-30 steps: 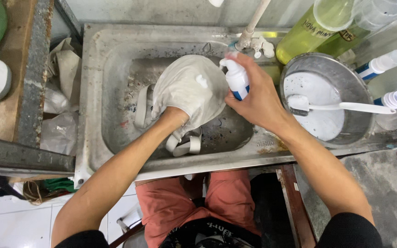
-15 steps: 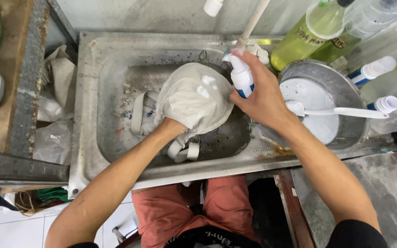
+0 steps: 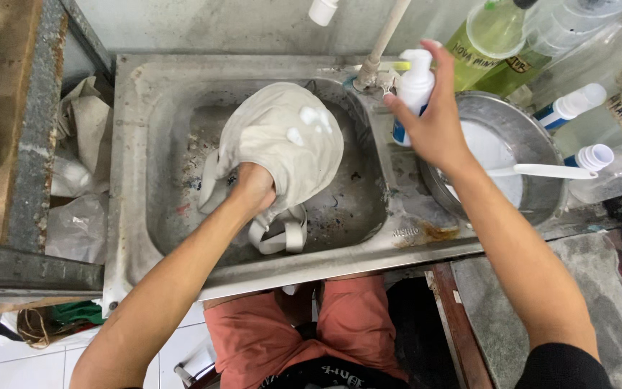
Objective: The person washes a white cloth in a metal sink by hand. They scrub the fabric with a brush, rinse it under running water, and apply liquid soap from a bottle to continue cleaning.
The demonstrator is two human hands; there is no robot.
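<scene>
Gripping a white foam pump bottle at the sink's back edge, the right hand closes around it. The left hand is tucked inside a beige cap, held over the steel sink; foam dabs sit on the cap's crown, above that hand.

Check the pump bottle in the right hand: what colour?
White pump bottle with a blue band low on its body, held by the right hand; head view.
</scene>
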